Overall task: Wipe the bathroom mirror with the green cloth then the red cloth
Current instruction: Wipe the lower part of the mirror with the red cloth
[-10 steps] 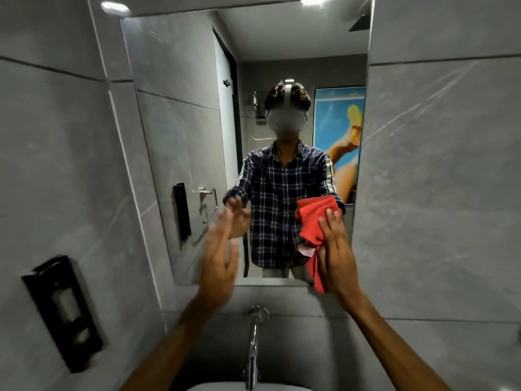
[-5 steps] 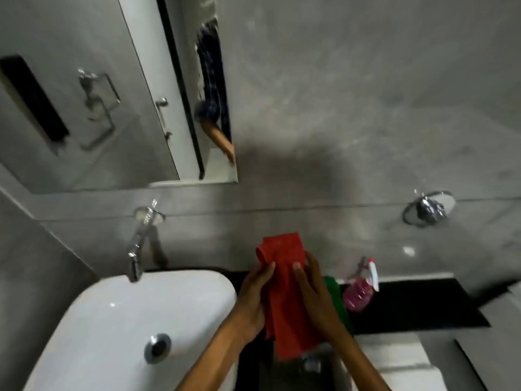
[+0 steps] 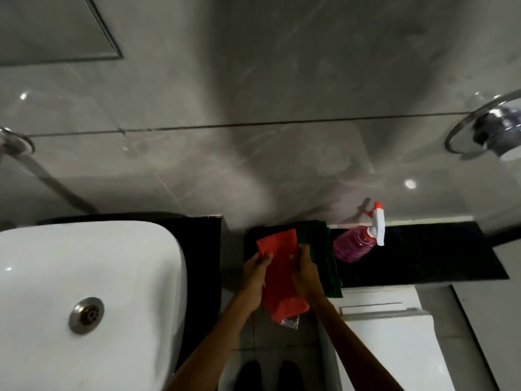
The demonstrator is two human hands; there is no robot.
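Grey tiled bathroom wall above a black stone ledge [image 3: 423,258], white ceramic basin [image 3: 84,277] at left with a steel drain. The mirror corner [image 3: 56,26] is barely in view, top left, well apart from the hands. The crumpled red cloth [image 3: 280,275] is held over the ledge's near edge by both hands: left hand [image 3: 255,277] pinching its left side, right hand [image 3: 306,275] closed on its right side. The dark green cloth [image 3: 324,249] lies on the ledge just beside it, partly under the red one, no hand on it. A pink spray bottle with a white trigger [image 3: 356,244] lies tilted on the ledge to the right. Judgement: green cloth set aside suggests that pass is done; red cloth is away from the glass, either being put down after its pass or readied for it, can't tell which.
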